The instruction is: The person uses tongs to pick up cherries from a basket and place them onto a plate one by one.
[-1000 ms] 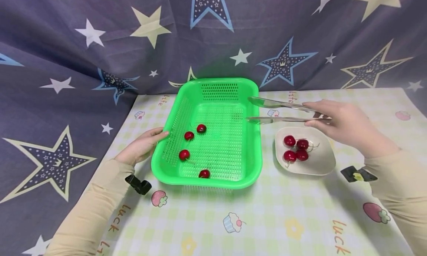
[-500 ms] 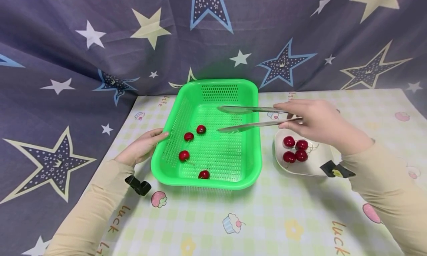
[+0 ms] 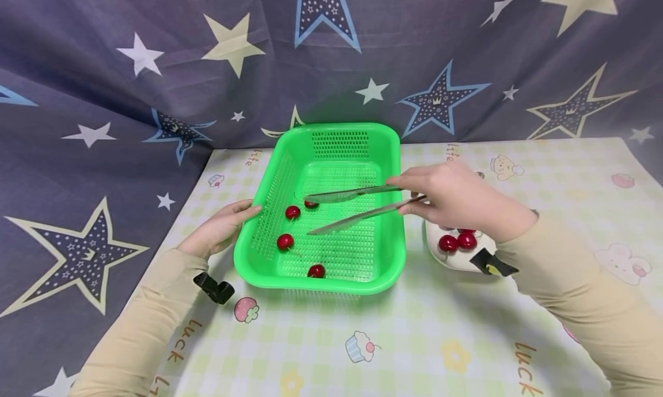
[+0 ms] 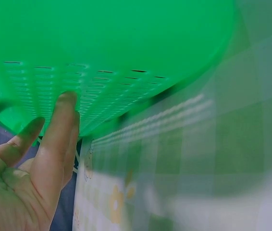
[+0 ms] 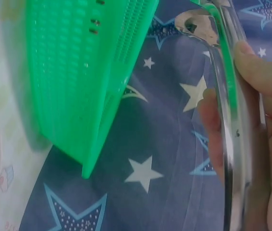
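Note:
My right hand holds a pair of metal tongs, also filling the right side of the right wrist view. The two arms of the tongs are spread apart over the green plastic basket. In the head view, the upper tip overlaps a red cherry. Further cherries lie on the basket floor, among them one near the left wall and one at the front. My left hand holds the basket's left side, thumb at the rim and fingers against the outer slotted wall.
Right of the basket sits a small white dish with cherries, partly covered by my right hand. A checked, printed cloth covers the table. Behind hangs a dark curtain with stars.
My right hand has carried the tongs leftward and down, from the basket's right rim to over its middle, near the cherries. The left hand and basket stay in place.

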`<state>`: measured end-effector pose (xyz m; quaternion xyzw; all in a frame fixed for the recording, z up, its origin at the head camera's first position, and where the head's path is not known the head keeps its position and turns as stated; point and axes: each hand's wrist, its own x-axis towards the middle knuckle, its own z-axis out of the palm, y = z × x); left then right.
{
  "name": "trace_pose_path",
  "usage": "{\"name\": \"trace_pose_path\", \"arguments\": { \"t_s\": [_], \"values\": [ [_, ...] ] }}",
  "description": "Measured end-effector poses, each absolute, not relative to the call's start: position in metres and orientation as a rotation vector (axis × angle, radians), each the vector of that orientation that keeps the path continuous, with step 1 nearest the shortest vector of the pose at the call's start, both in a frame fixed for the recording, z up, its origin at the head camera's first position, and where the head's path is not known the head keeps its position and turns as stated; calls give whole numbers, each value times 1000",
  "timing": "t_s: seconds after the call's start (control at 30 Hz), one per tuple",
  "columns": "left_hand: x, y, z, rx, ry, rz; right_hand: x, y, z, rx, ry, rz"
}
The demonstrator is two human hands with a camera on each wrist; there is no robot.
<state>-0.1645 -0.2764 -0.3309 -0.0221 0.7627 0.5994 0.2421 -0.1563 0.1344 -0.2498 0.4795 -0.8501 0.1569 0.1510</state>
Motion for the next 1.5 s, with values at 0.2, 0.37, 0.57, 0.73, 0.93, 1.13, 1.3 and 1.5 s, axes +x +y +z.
{"name": "trace_pose_path", "arguments": {
  "t_s": [0.2, 0.37, 0.57, 0.73, 0.93, 1.13, 1.3, 1.5],
  "values": [
    [-164, -277, -330, -66, 2085, 1635, -152, 123, -253, 1393, -2506, 366],
    [-163, -276, -330, -69, 2096, 1624, -150, 115, -258, 1415, -2552, 292],
    [-164, -275, -331, -80, 2072, 1656, -150, 106, -267, 1480, -2552, 233],
    [-164, -275, -331, -83, 2074, 1661, -150, 101, -271, 1497, -2612, 158],
    [-164, -275, -331, -81, 2090, 1653, -148, 94, -271, 1498, -2717, 97],
    [-165, -275, -331, -81, 2092, 1658, -149, 90, -274, 1502, -2751, 95],
    [-165, -276, -331, -65, 2092, 1652, -151, 87, -276, 1530, -2740, 105],
    [-164, -276, -330, -57, 2105, 1634, -153, 84, -278, 1559, -2726, 93]
  ]
}}
